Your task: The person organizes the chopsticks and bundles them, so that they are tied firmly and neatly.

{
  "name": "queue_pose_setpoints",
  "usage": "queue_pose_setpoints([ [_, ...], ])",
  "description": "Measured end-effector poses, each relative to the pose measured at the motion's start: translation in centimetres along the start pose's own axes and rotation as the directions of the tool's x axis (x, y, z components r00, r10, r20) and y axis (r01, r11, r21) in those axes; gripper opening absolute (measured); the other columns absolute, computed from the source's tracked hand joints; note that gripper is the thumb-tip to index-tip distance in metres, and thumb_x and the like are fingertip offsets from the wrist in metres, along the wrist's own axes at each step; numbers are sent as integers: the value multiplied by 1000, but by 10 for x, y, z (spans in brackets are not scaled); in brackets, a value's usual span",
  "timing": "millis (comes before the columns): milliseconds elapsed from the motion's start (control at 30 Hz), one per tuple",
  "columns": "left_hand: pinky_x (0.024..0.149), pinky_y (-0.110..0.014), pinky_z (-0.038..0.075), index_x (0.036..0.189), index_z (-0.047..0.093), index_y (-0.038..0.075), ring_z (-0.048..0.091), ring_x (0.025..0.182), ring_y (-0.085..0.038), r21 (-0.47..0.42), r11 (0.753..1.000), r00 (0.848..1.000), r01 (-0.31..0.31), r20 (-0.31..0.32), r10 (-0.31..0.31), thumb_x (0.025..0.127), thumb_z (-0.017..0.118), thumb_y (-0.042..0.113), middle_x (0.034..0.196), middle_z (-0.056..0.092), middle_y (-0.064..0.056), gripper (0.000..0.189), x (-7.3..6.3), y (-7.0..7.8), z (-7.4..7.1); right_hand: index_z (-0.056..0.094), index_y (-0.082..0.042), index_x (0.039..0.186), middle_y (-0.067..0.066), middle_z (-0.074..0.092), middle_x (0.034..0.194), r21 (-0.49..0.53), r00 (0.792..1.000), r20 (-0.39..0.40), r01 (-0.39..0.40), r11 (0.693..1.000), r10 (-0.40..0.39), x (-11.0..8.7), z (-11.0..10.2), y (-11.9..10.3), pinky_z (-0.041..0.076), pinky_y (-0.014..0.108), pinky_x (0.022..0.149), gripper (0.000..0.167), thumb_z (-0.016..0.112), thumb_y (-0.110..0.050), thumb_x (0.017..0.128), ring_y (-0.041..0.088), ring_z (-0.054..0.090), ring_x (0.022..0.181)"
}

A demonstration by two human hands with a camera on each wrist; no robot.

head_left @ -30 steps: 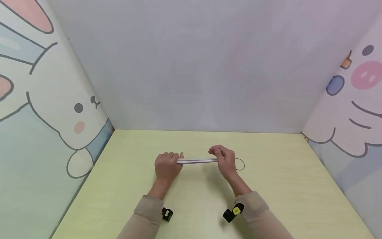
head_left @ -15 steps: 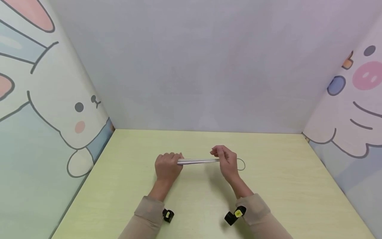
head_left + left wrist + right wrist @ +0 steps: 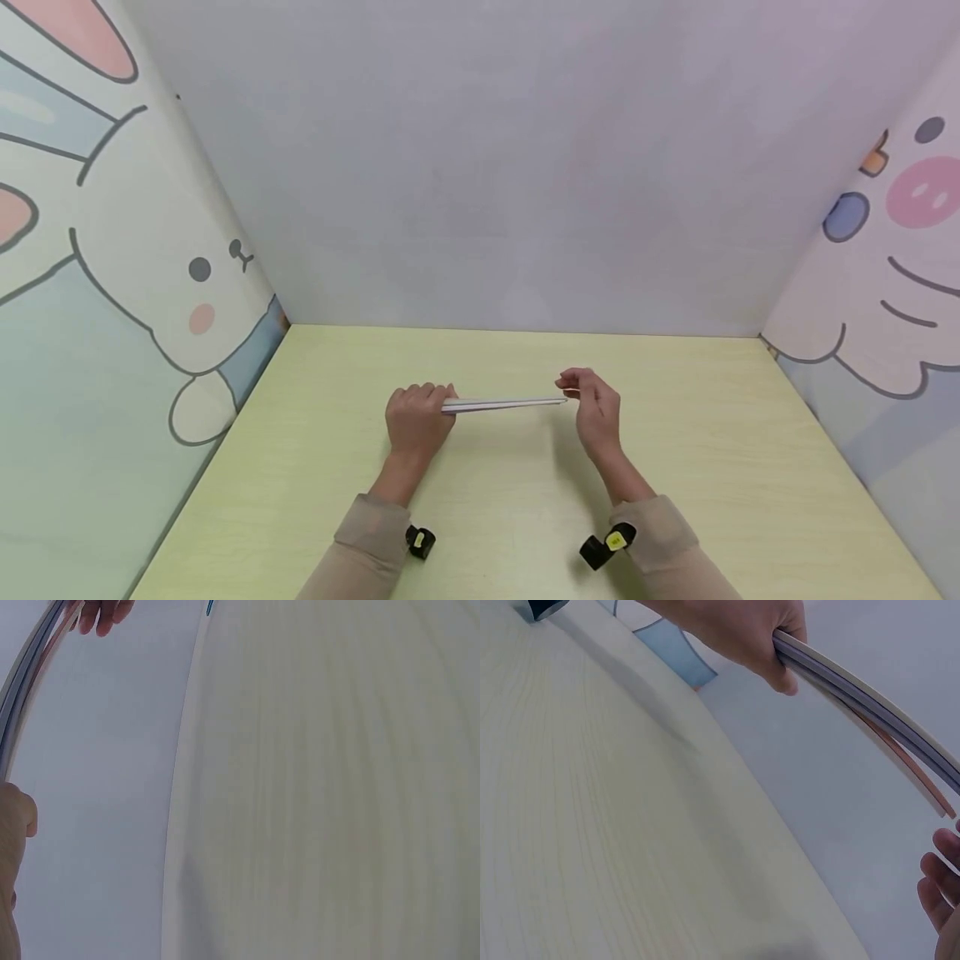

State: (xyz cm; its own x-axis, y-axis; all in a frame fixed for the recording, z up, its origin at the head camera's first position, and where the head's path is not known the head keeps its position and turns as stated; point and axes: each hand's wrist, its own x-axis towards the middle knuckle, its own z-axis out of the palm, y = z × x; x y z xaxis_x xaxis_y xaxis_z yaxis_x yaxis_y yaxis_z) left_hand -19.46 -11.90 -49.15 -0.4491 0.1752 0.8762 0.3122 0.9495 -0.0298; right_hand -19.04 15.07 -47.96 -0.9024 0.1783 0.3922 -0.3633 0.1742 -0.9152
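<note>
A long, narrow bundle of thin layers (image 3: 502, 405), pale outside, runs level above the table. Grey and orange-pink layers (image 3: 900, 754) show along it in the right wrist view, the orange-pink one splitting off from the rest towards the right end. My left hand (image 3: 418, 419) grips its left end with curled fingers and the thumb alongside. At the tapering right end is my right hand (image 3: 597, 412), its fingers loosely bent with the fingertips right by the bundle's tip. Those fingers (image 3: 105, 615) hang at the top left of the left wrist view, next to the layers.
The pale yellow table (image 3: 495, 508) lies below both hands. Behind it rises a plain grey-white wall (image 3: 480, 208). Side panels carry a cartoon rabbit (image 3: 157, 267) and a cartoon pig (image 3: 885, 283). Black wrist cameras (image 3: 422, 542) sit at both cuffs.
My right hand has slid right along the bundle to its tip, leaving more of it bare. The thin dark loop beyond that hand no longer shows in the head view. My left hand stays nearly still.
</note>
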Motion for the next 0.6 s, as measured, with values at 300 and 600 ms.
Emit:
queue_pose_setpoints([
  [300, 47, -35, 44, 61, 67, 8, 53, 43, -19, 10, 1000, 1000, 9, 20, -9, 70, 84, 13, 54, 62, -2, 20, 0, -1, -1, 73, 0, 97, 11, 75, 91, -436, 999, 31, 21, 899, -8, 2, -17, 14, 57, 36, 78, 12, 70, -12, 94, 25, 70, 85],
  [600, 47, -35, 42, 60, 65, 9, 51, 42, -19, -7, 1000, 1000, 7, -1, -7, 68, 84, 12, 53, 60, -1, 22, 0, -1, 0, 74, 1, 104, 17, 71, 100, -745, 988, 111, 10, 667, 108, -3, -39, 32, 46, 53, 84, 27, 77, -21, 87, 39, 62, 96],
])
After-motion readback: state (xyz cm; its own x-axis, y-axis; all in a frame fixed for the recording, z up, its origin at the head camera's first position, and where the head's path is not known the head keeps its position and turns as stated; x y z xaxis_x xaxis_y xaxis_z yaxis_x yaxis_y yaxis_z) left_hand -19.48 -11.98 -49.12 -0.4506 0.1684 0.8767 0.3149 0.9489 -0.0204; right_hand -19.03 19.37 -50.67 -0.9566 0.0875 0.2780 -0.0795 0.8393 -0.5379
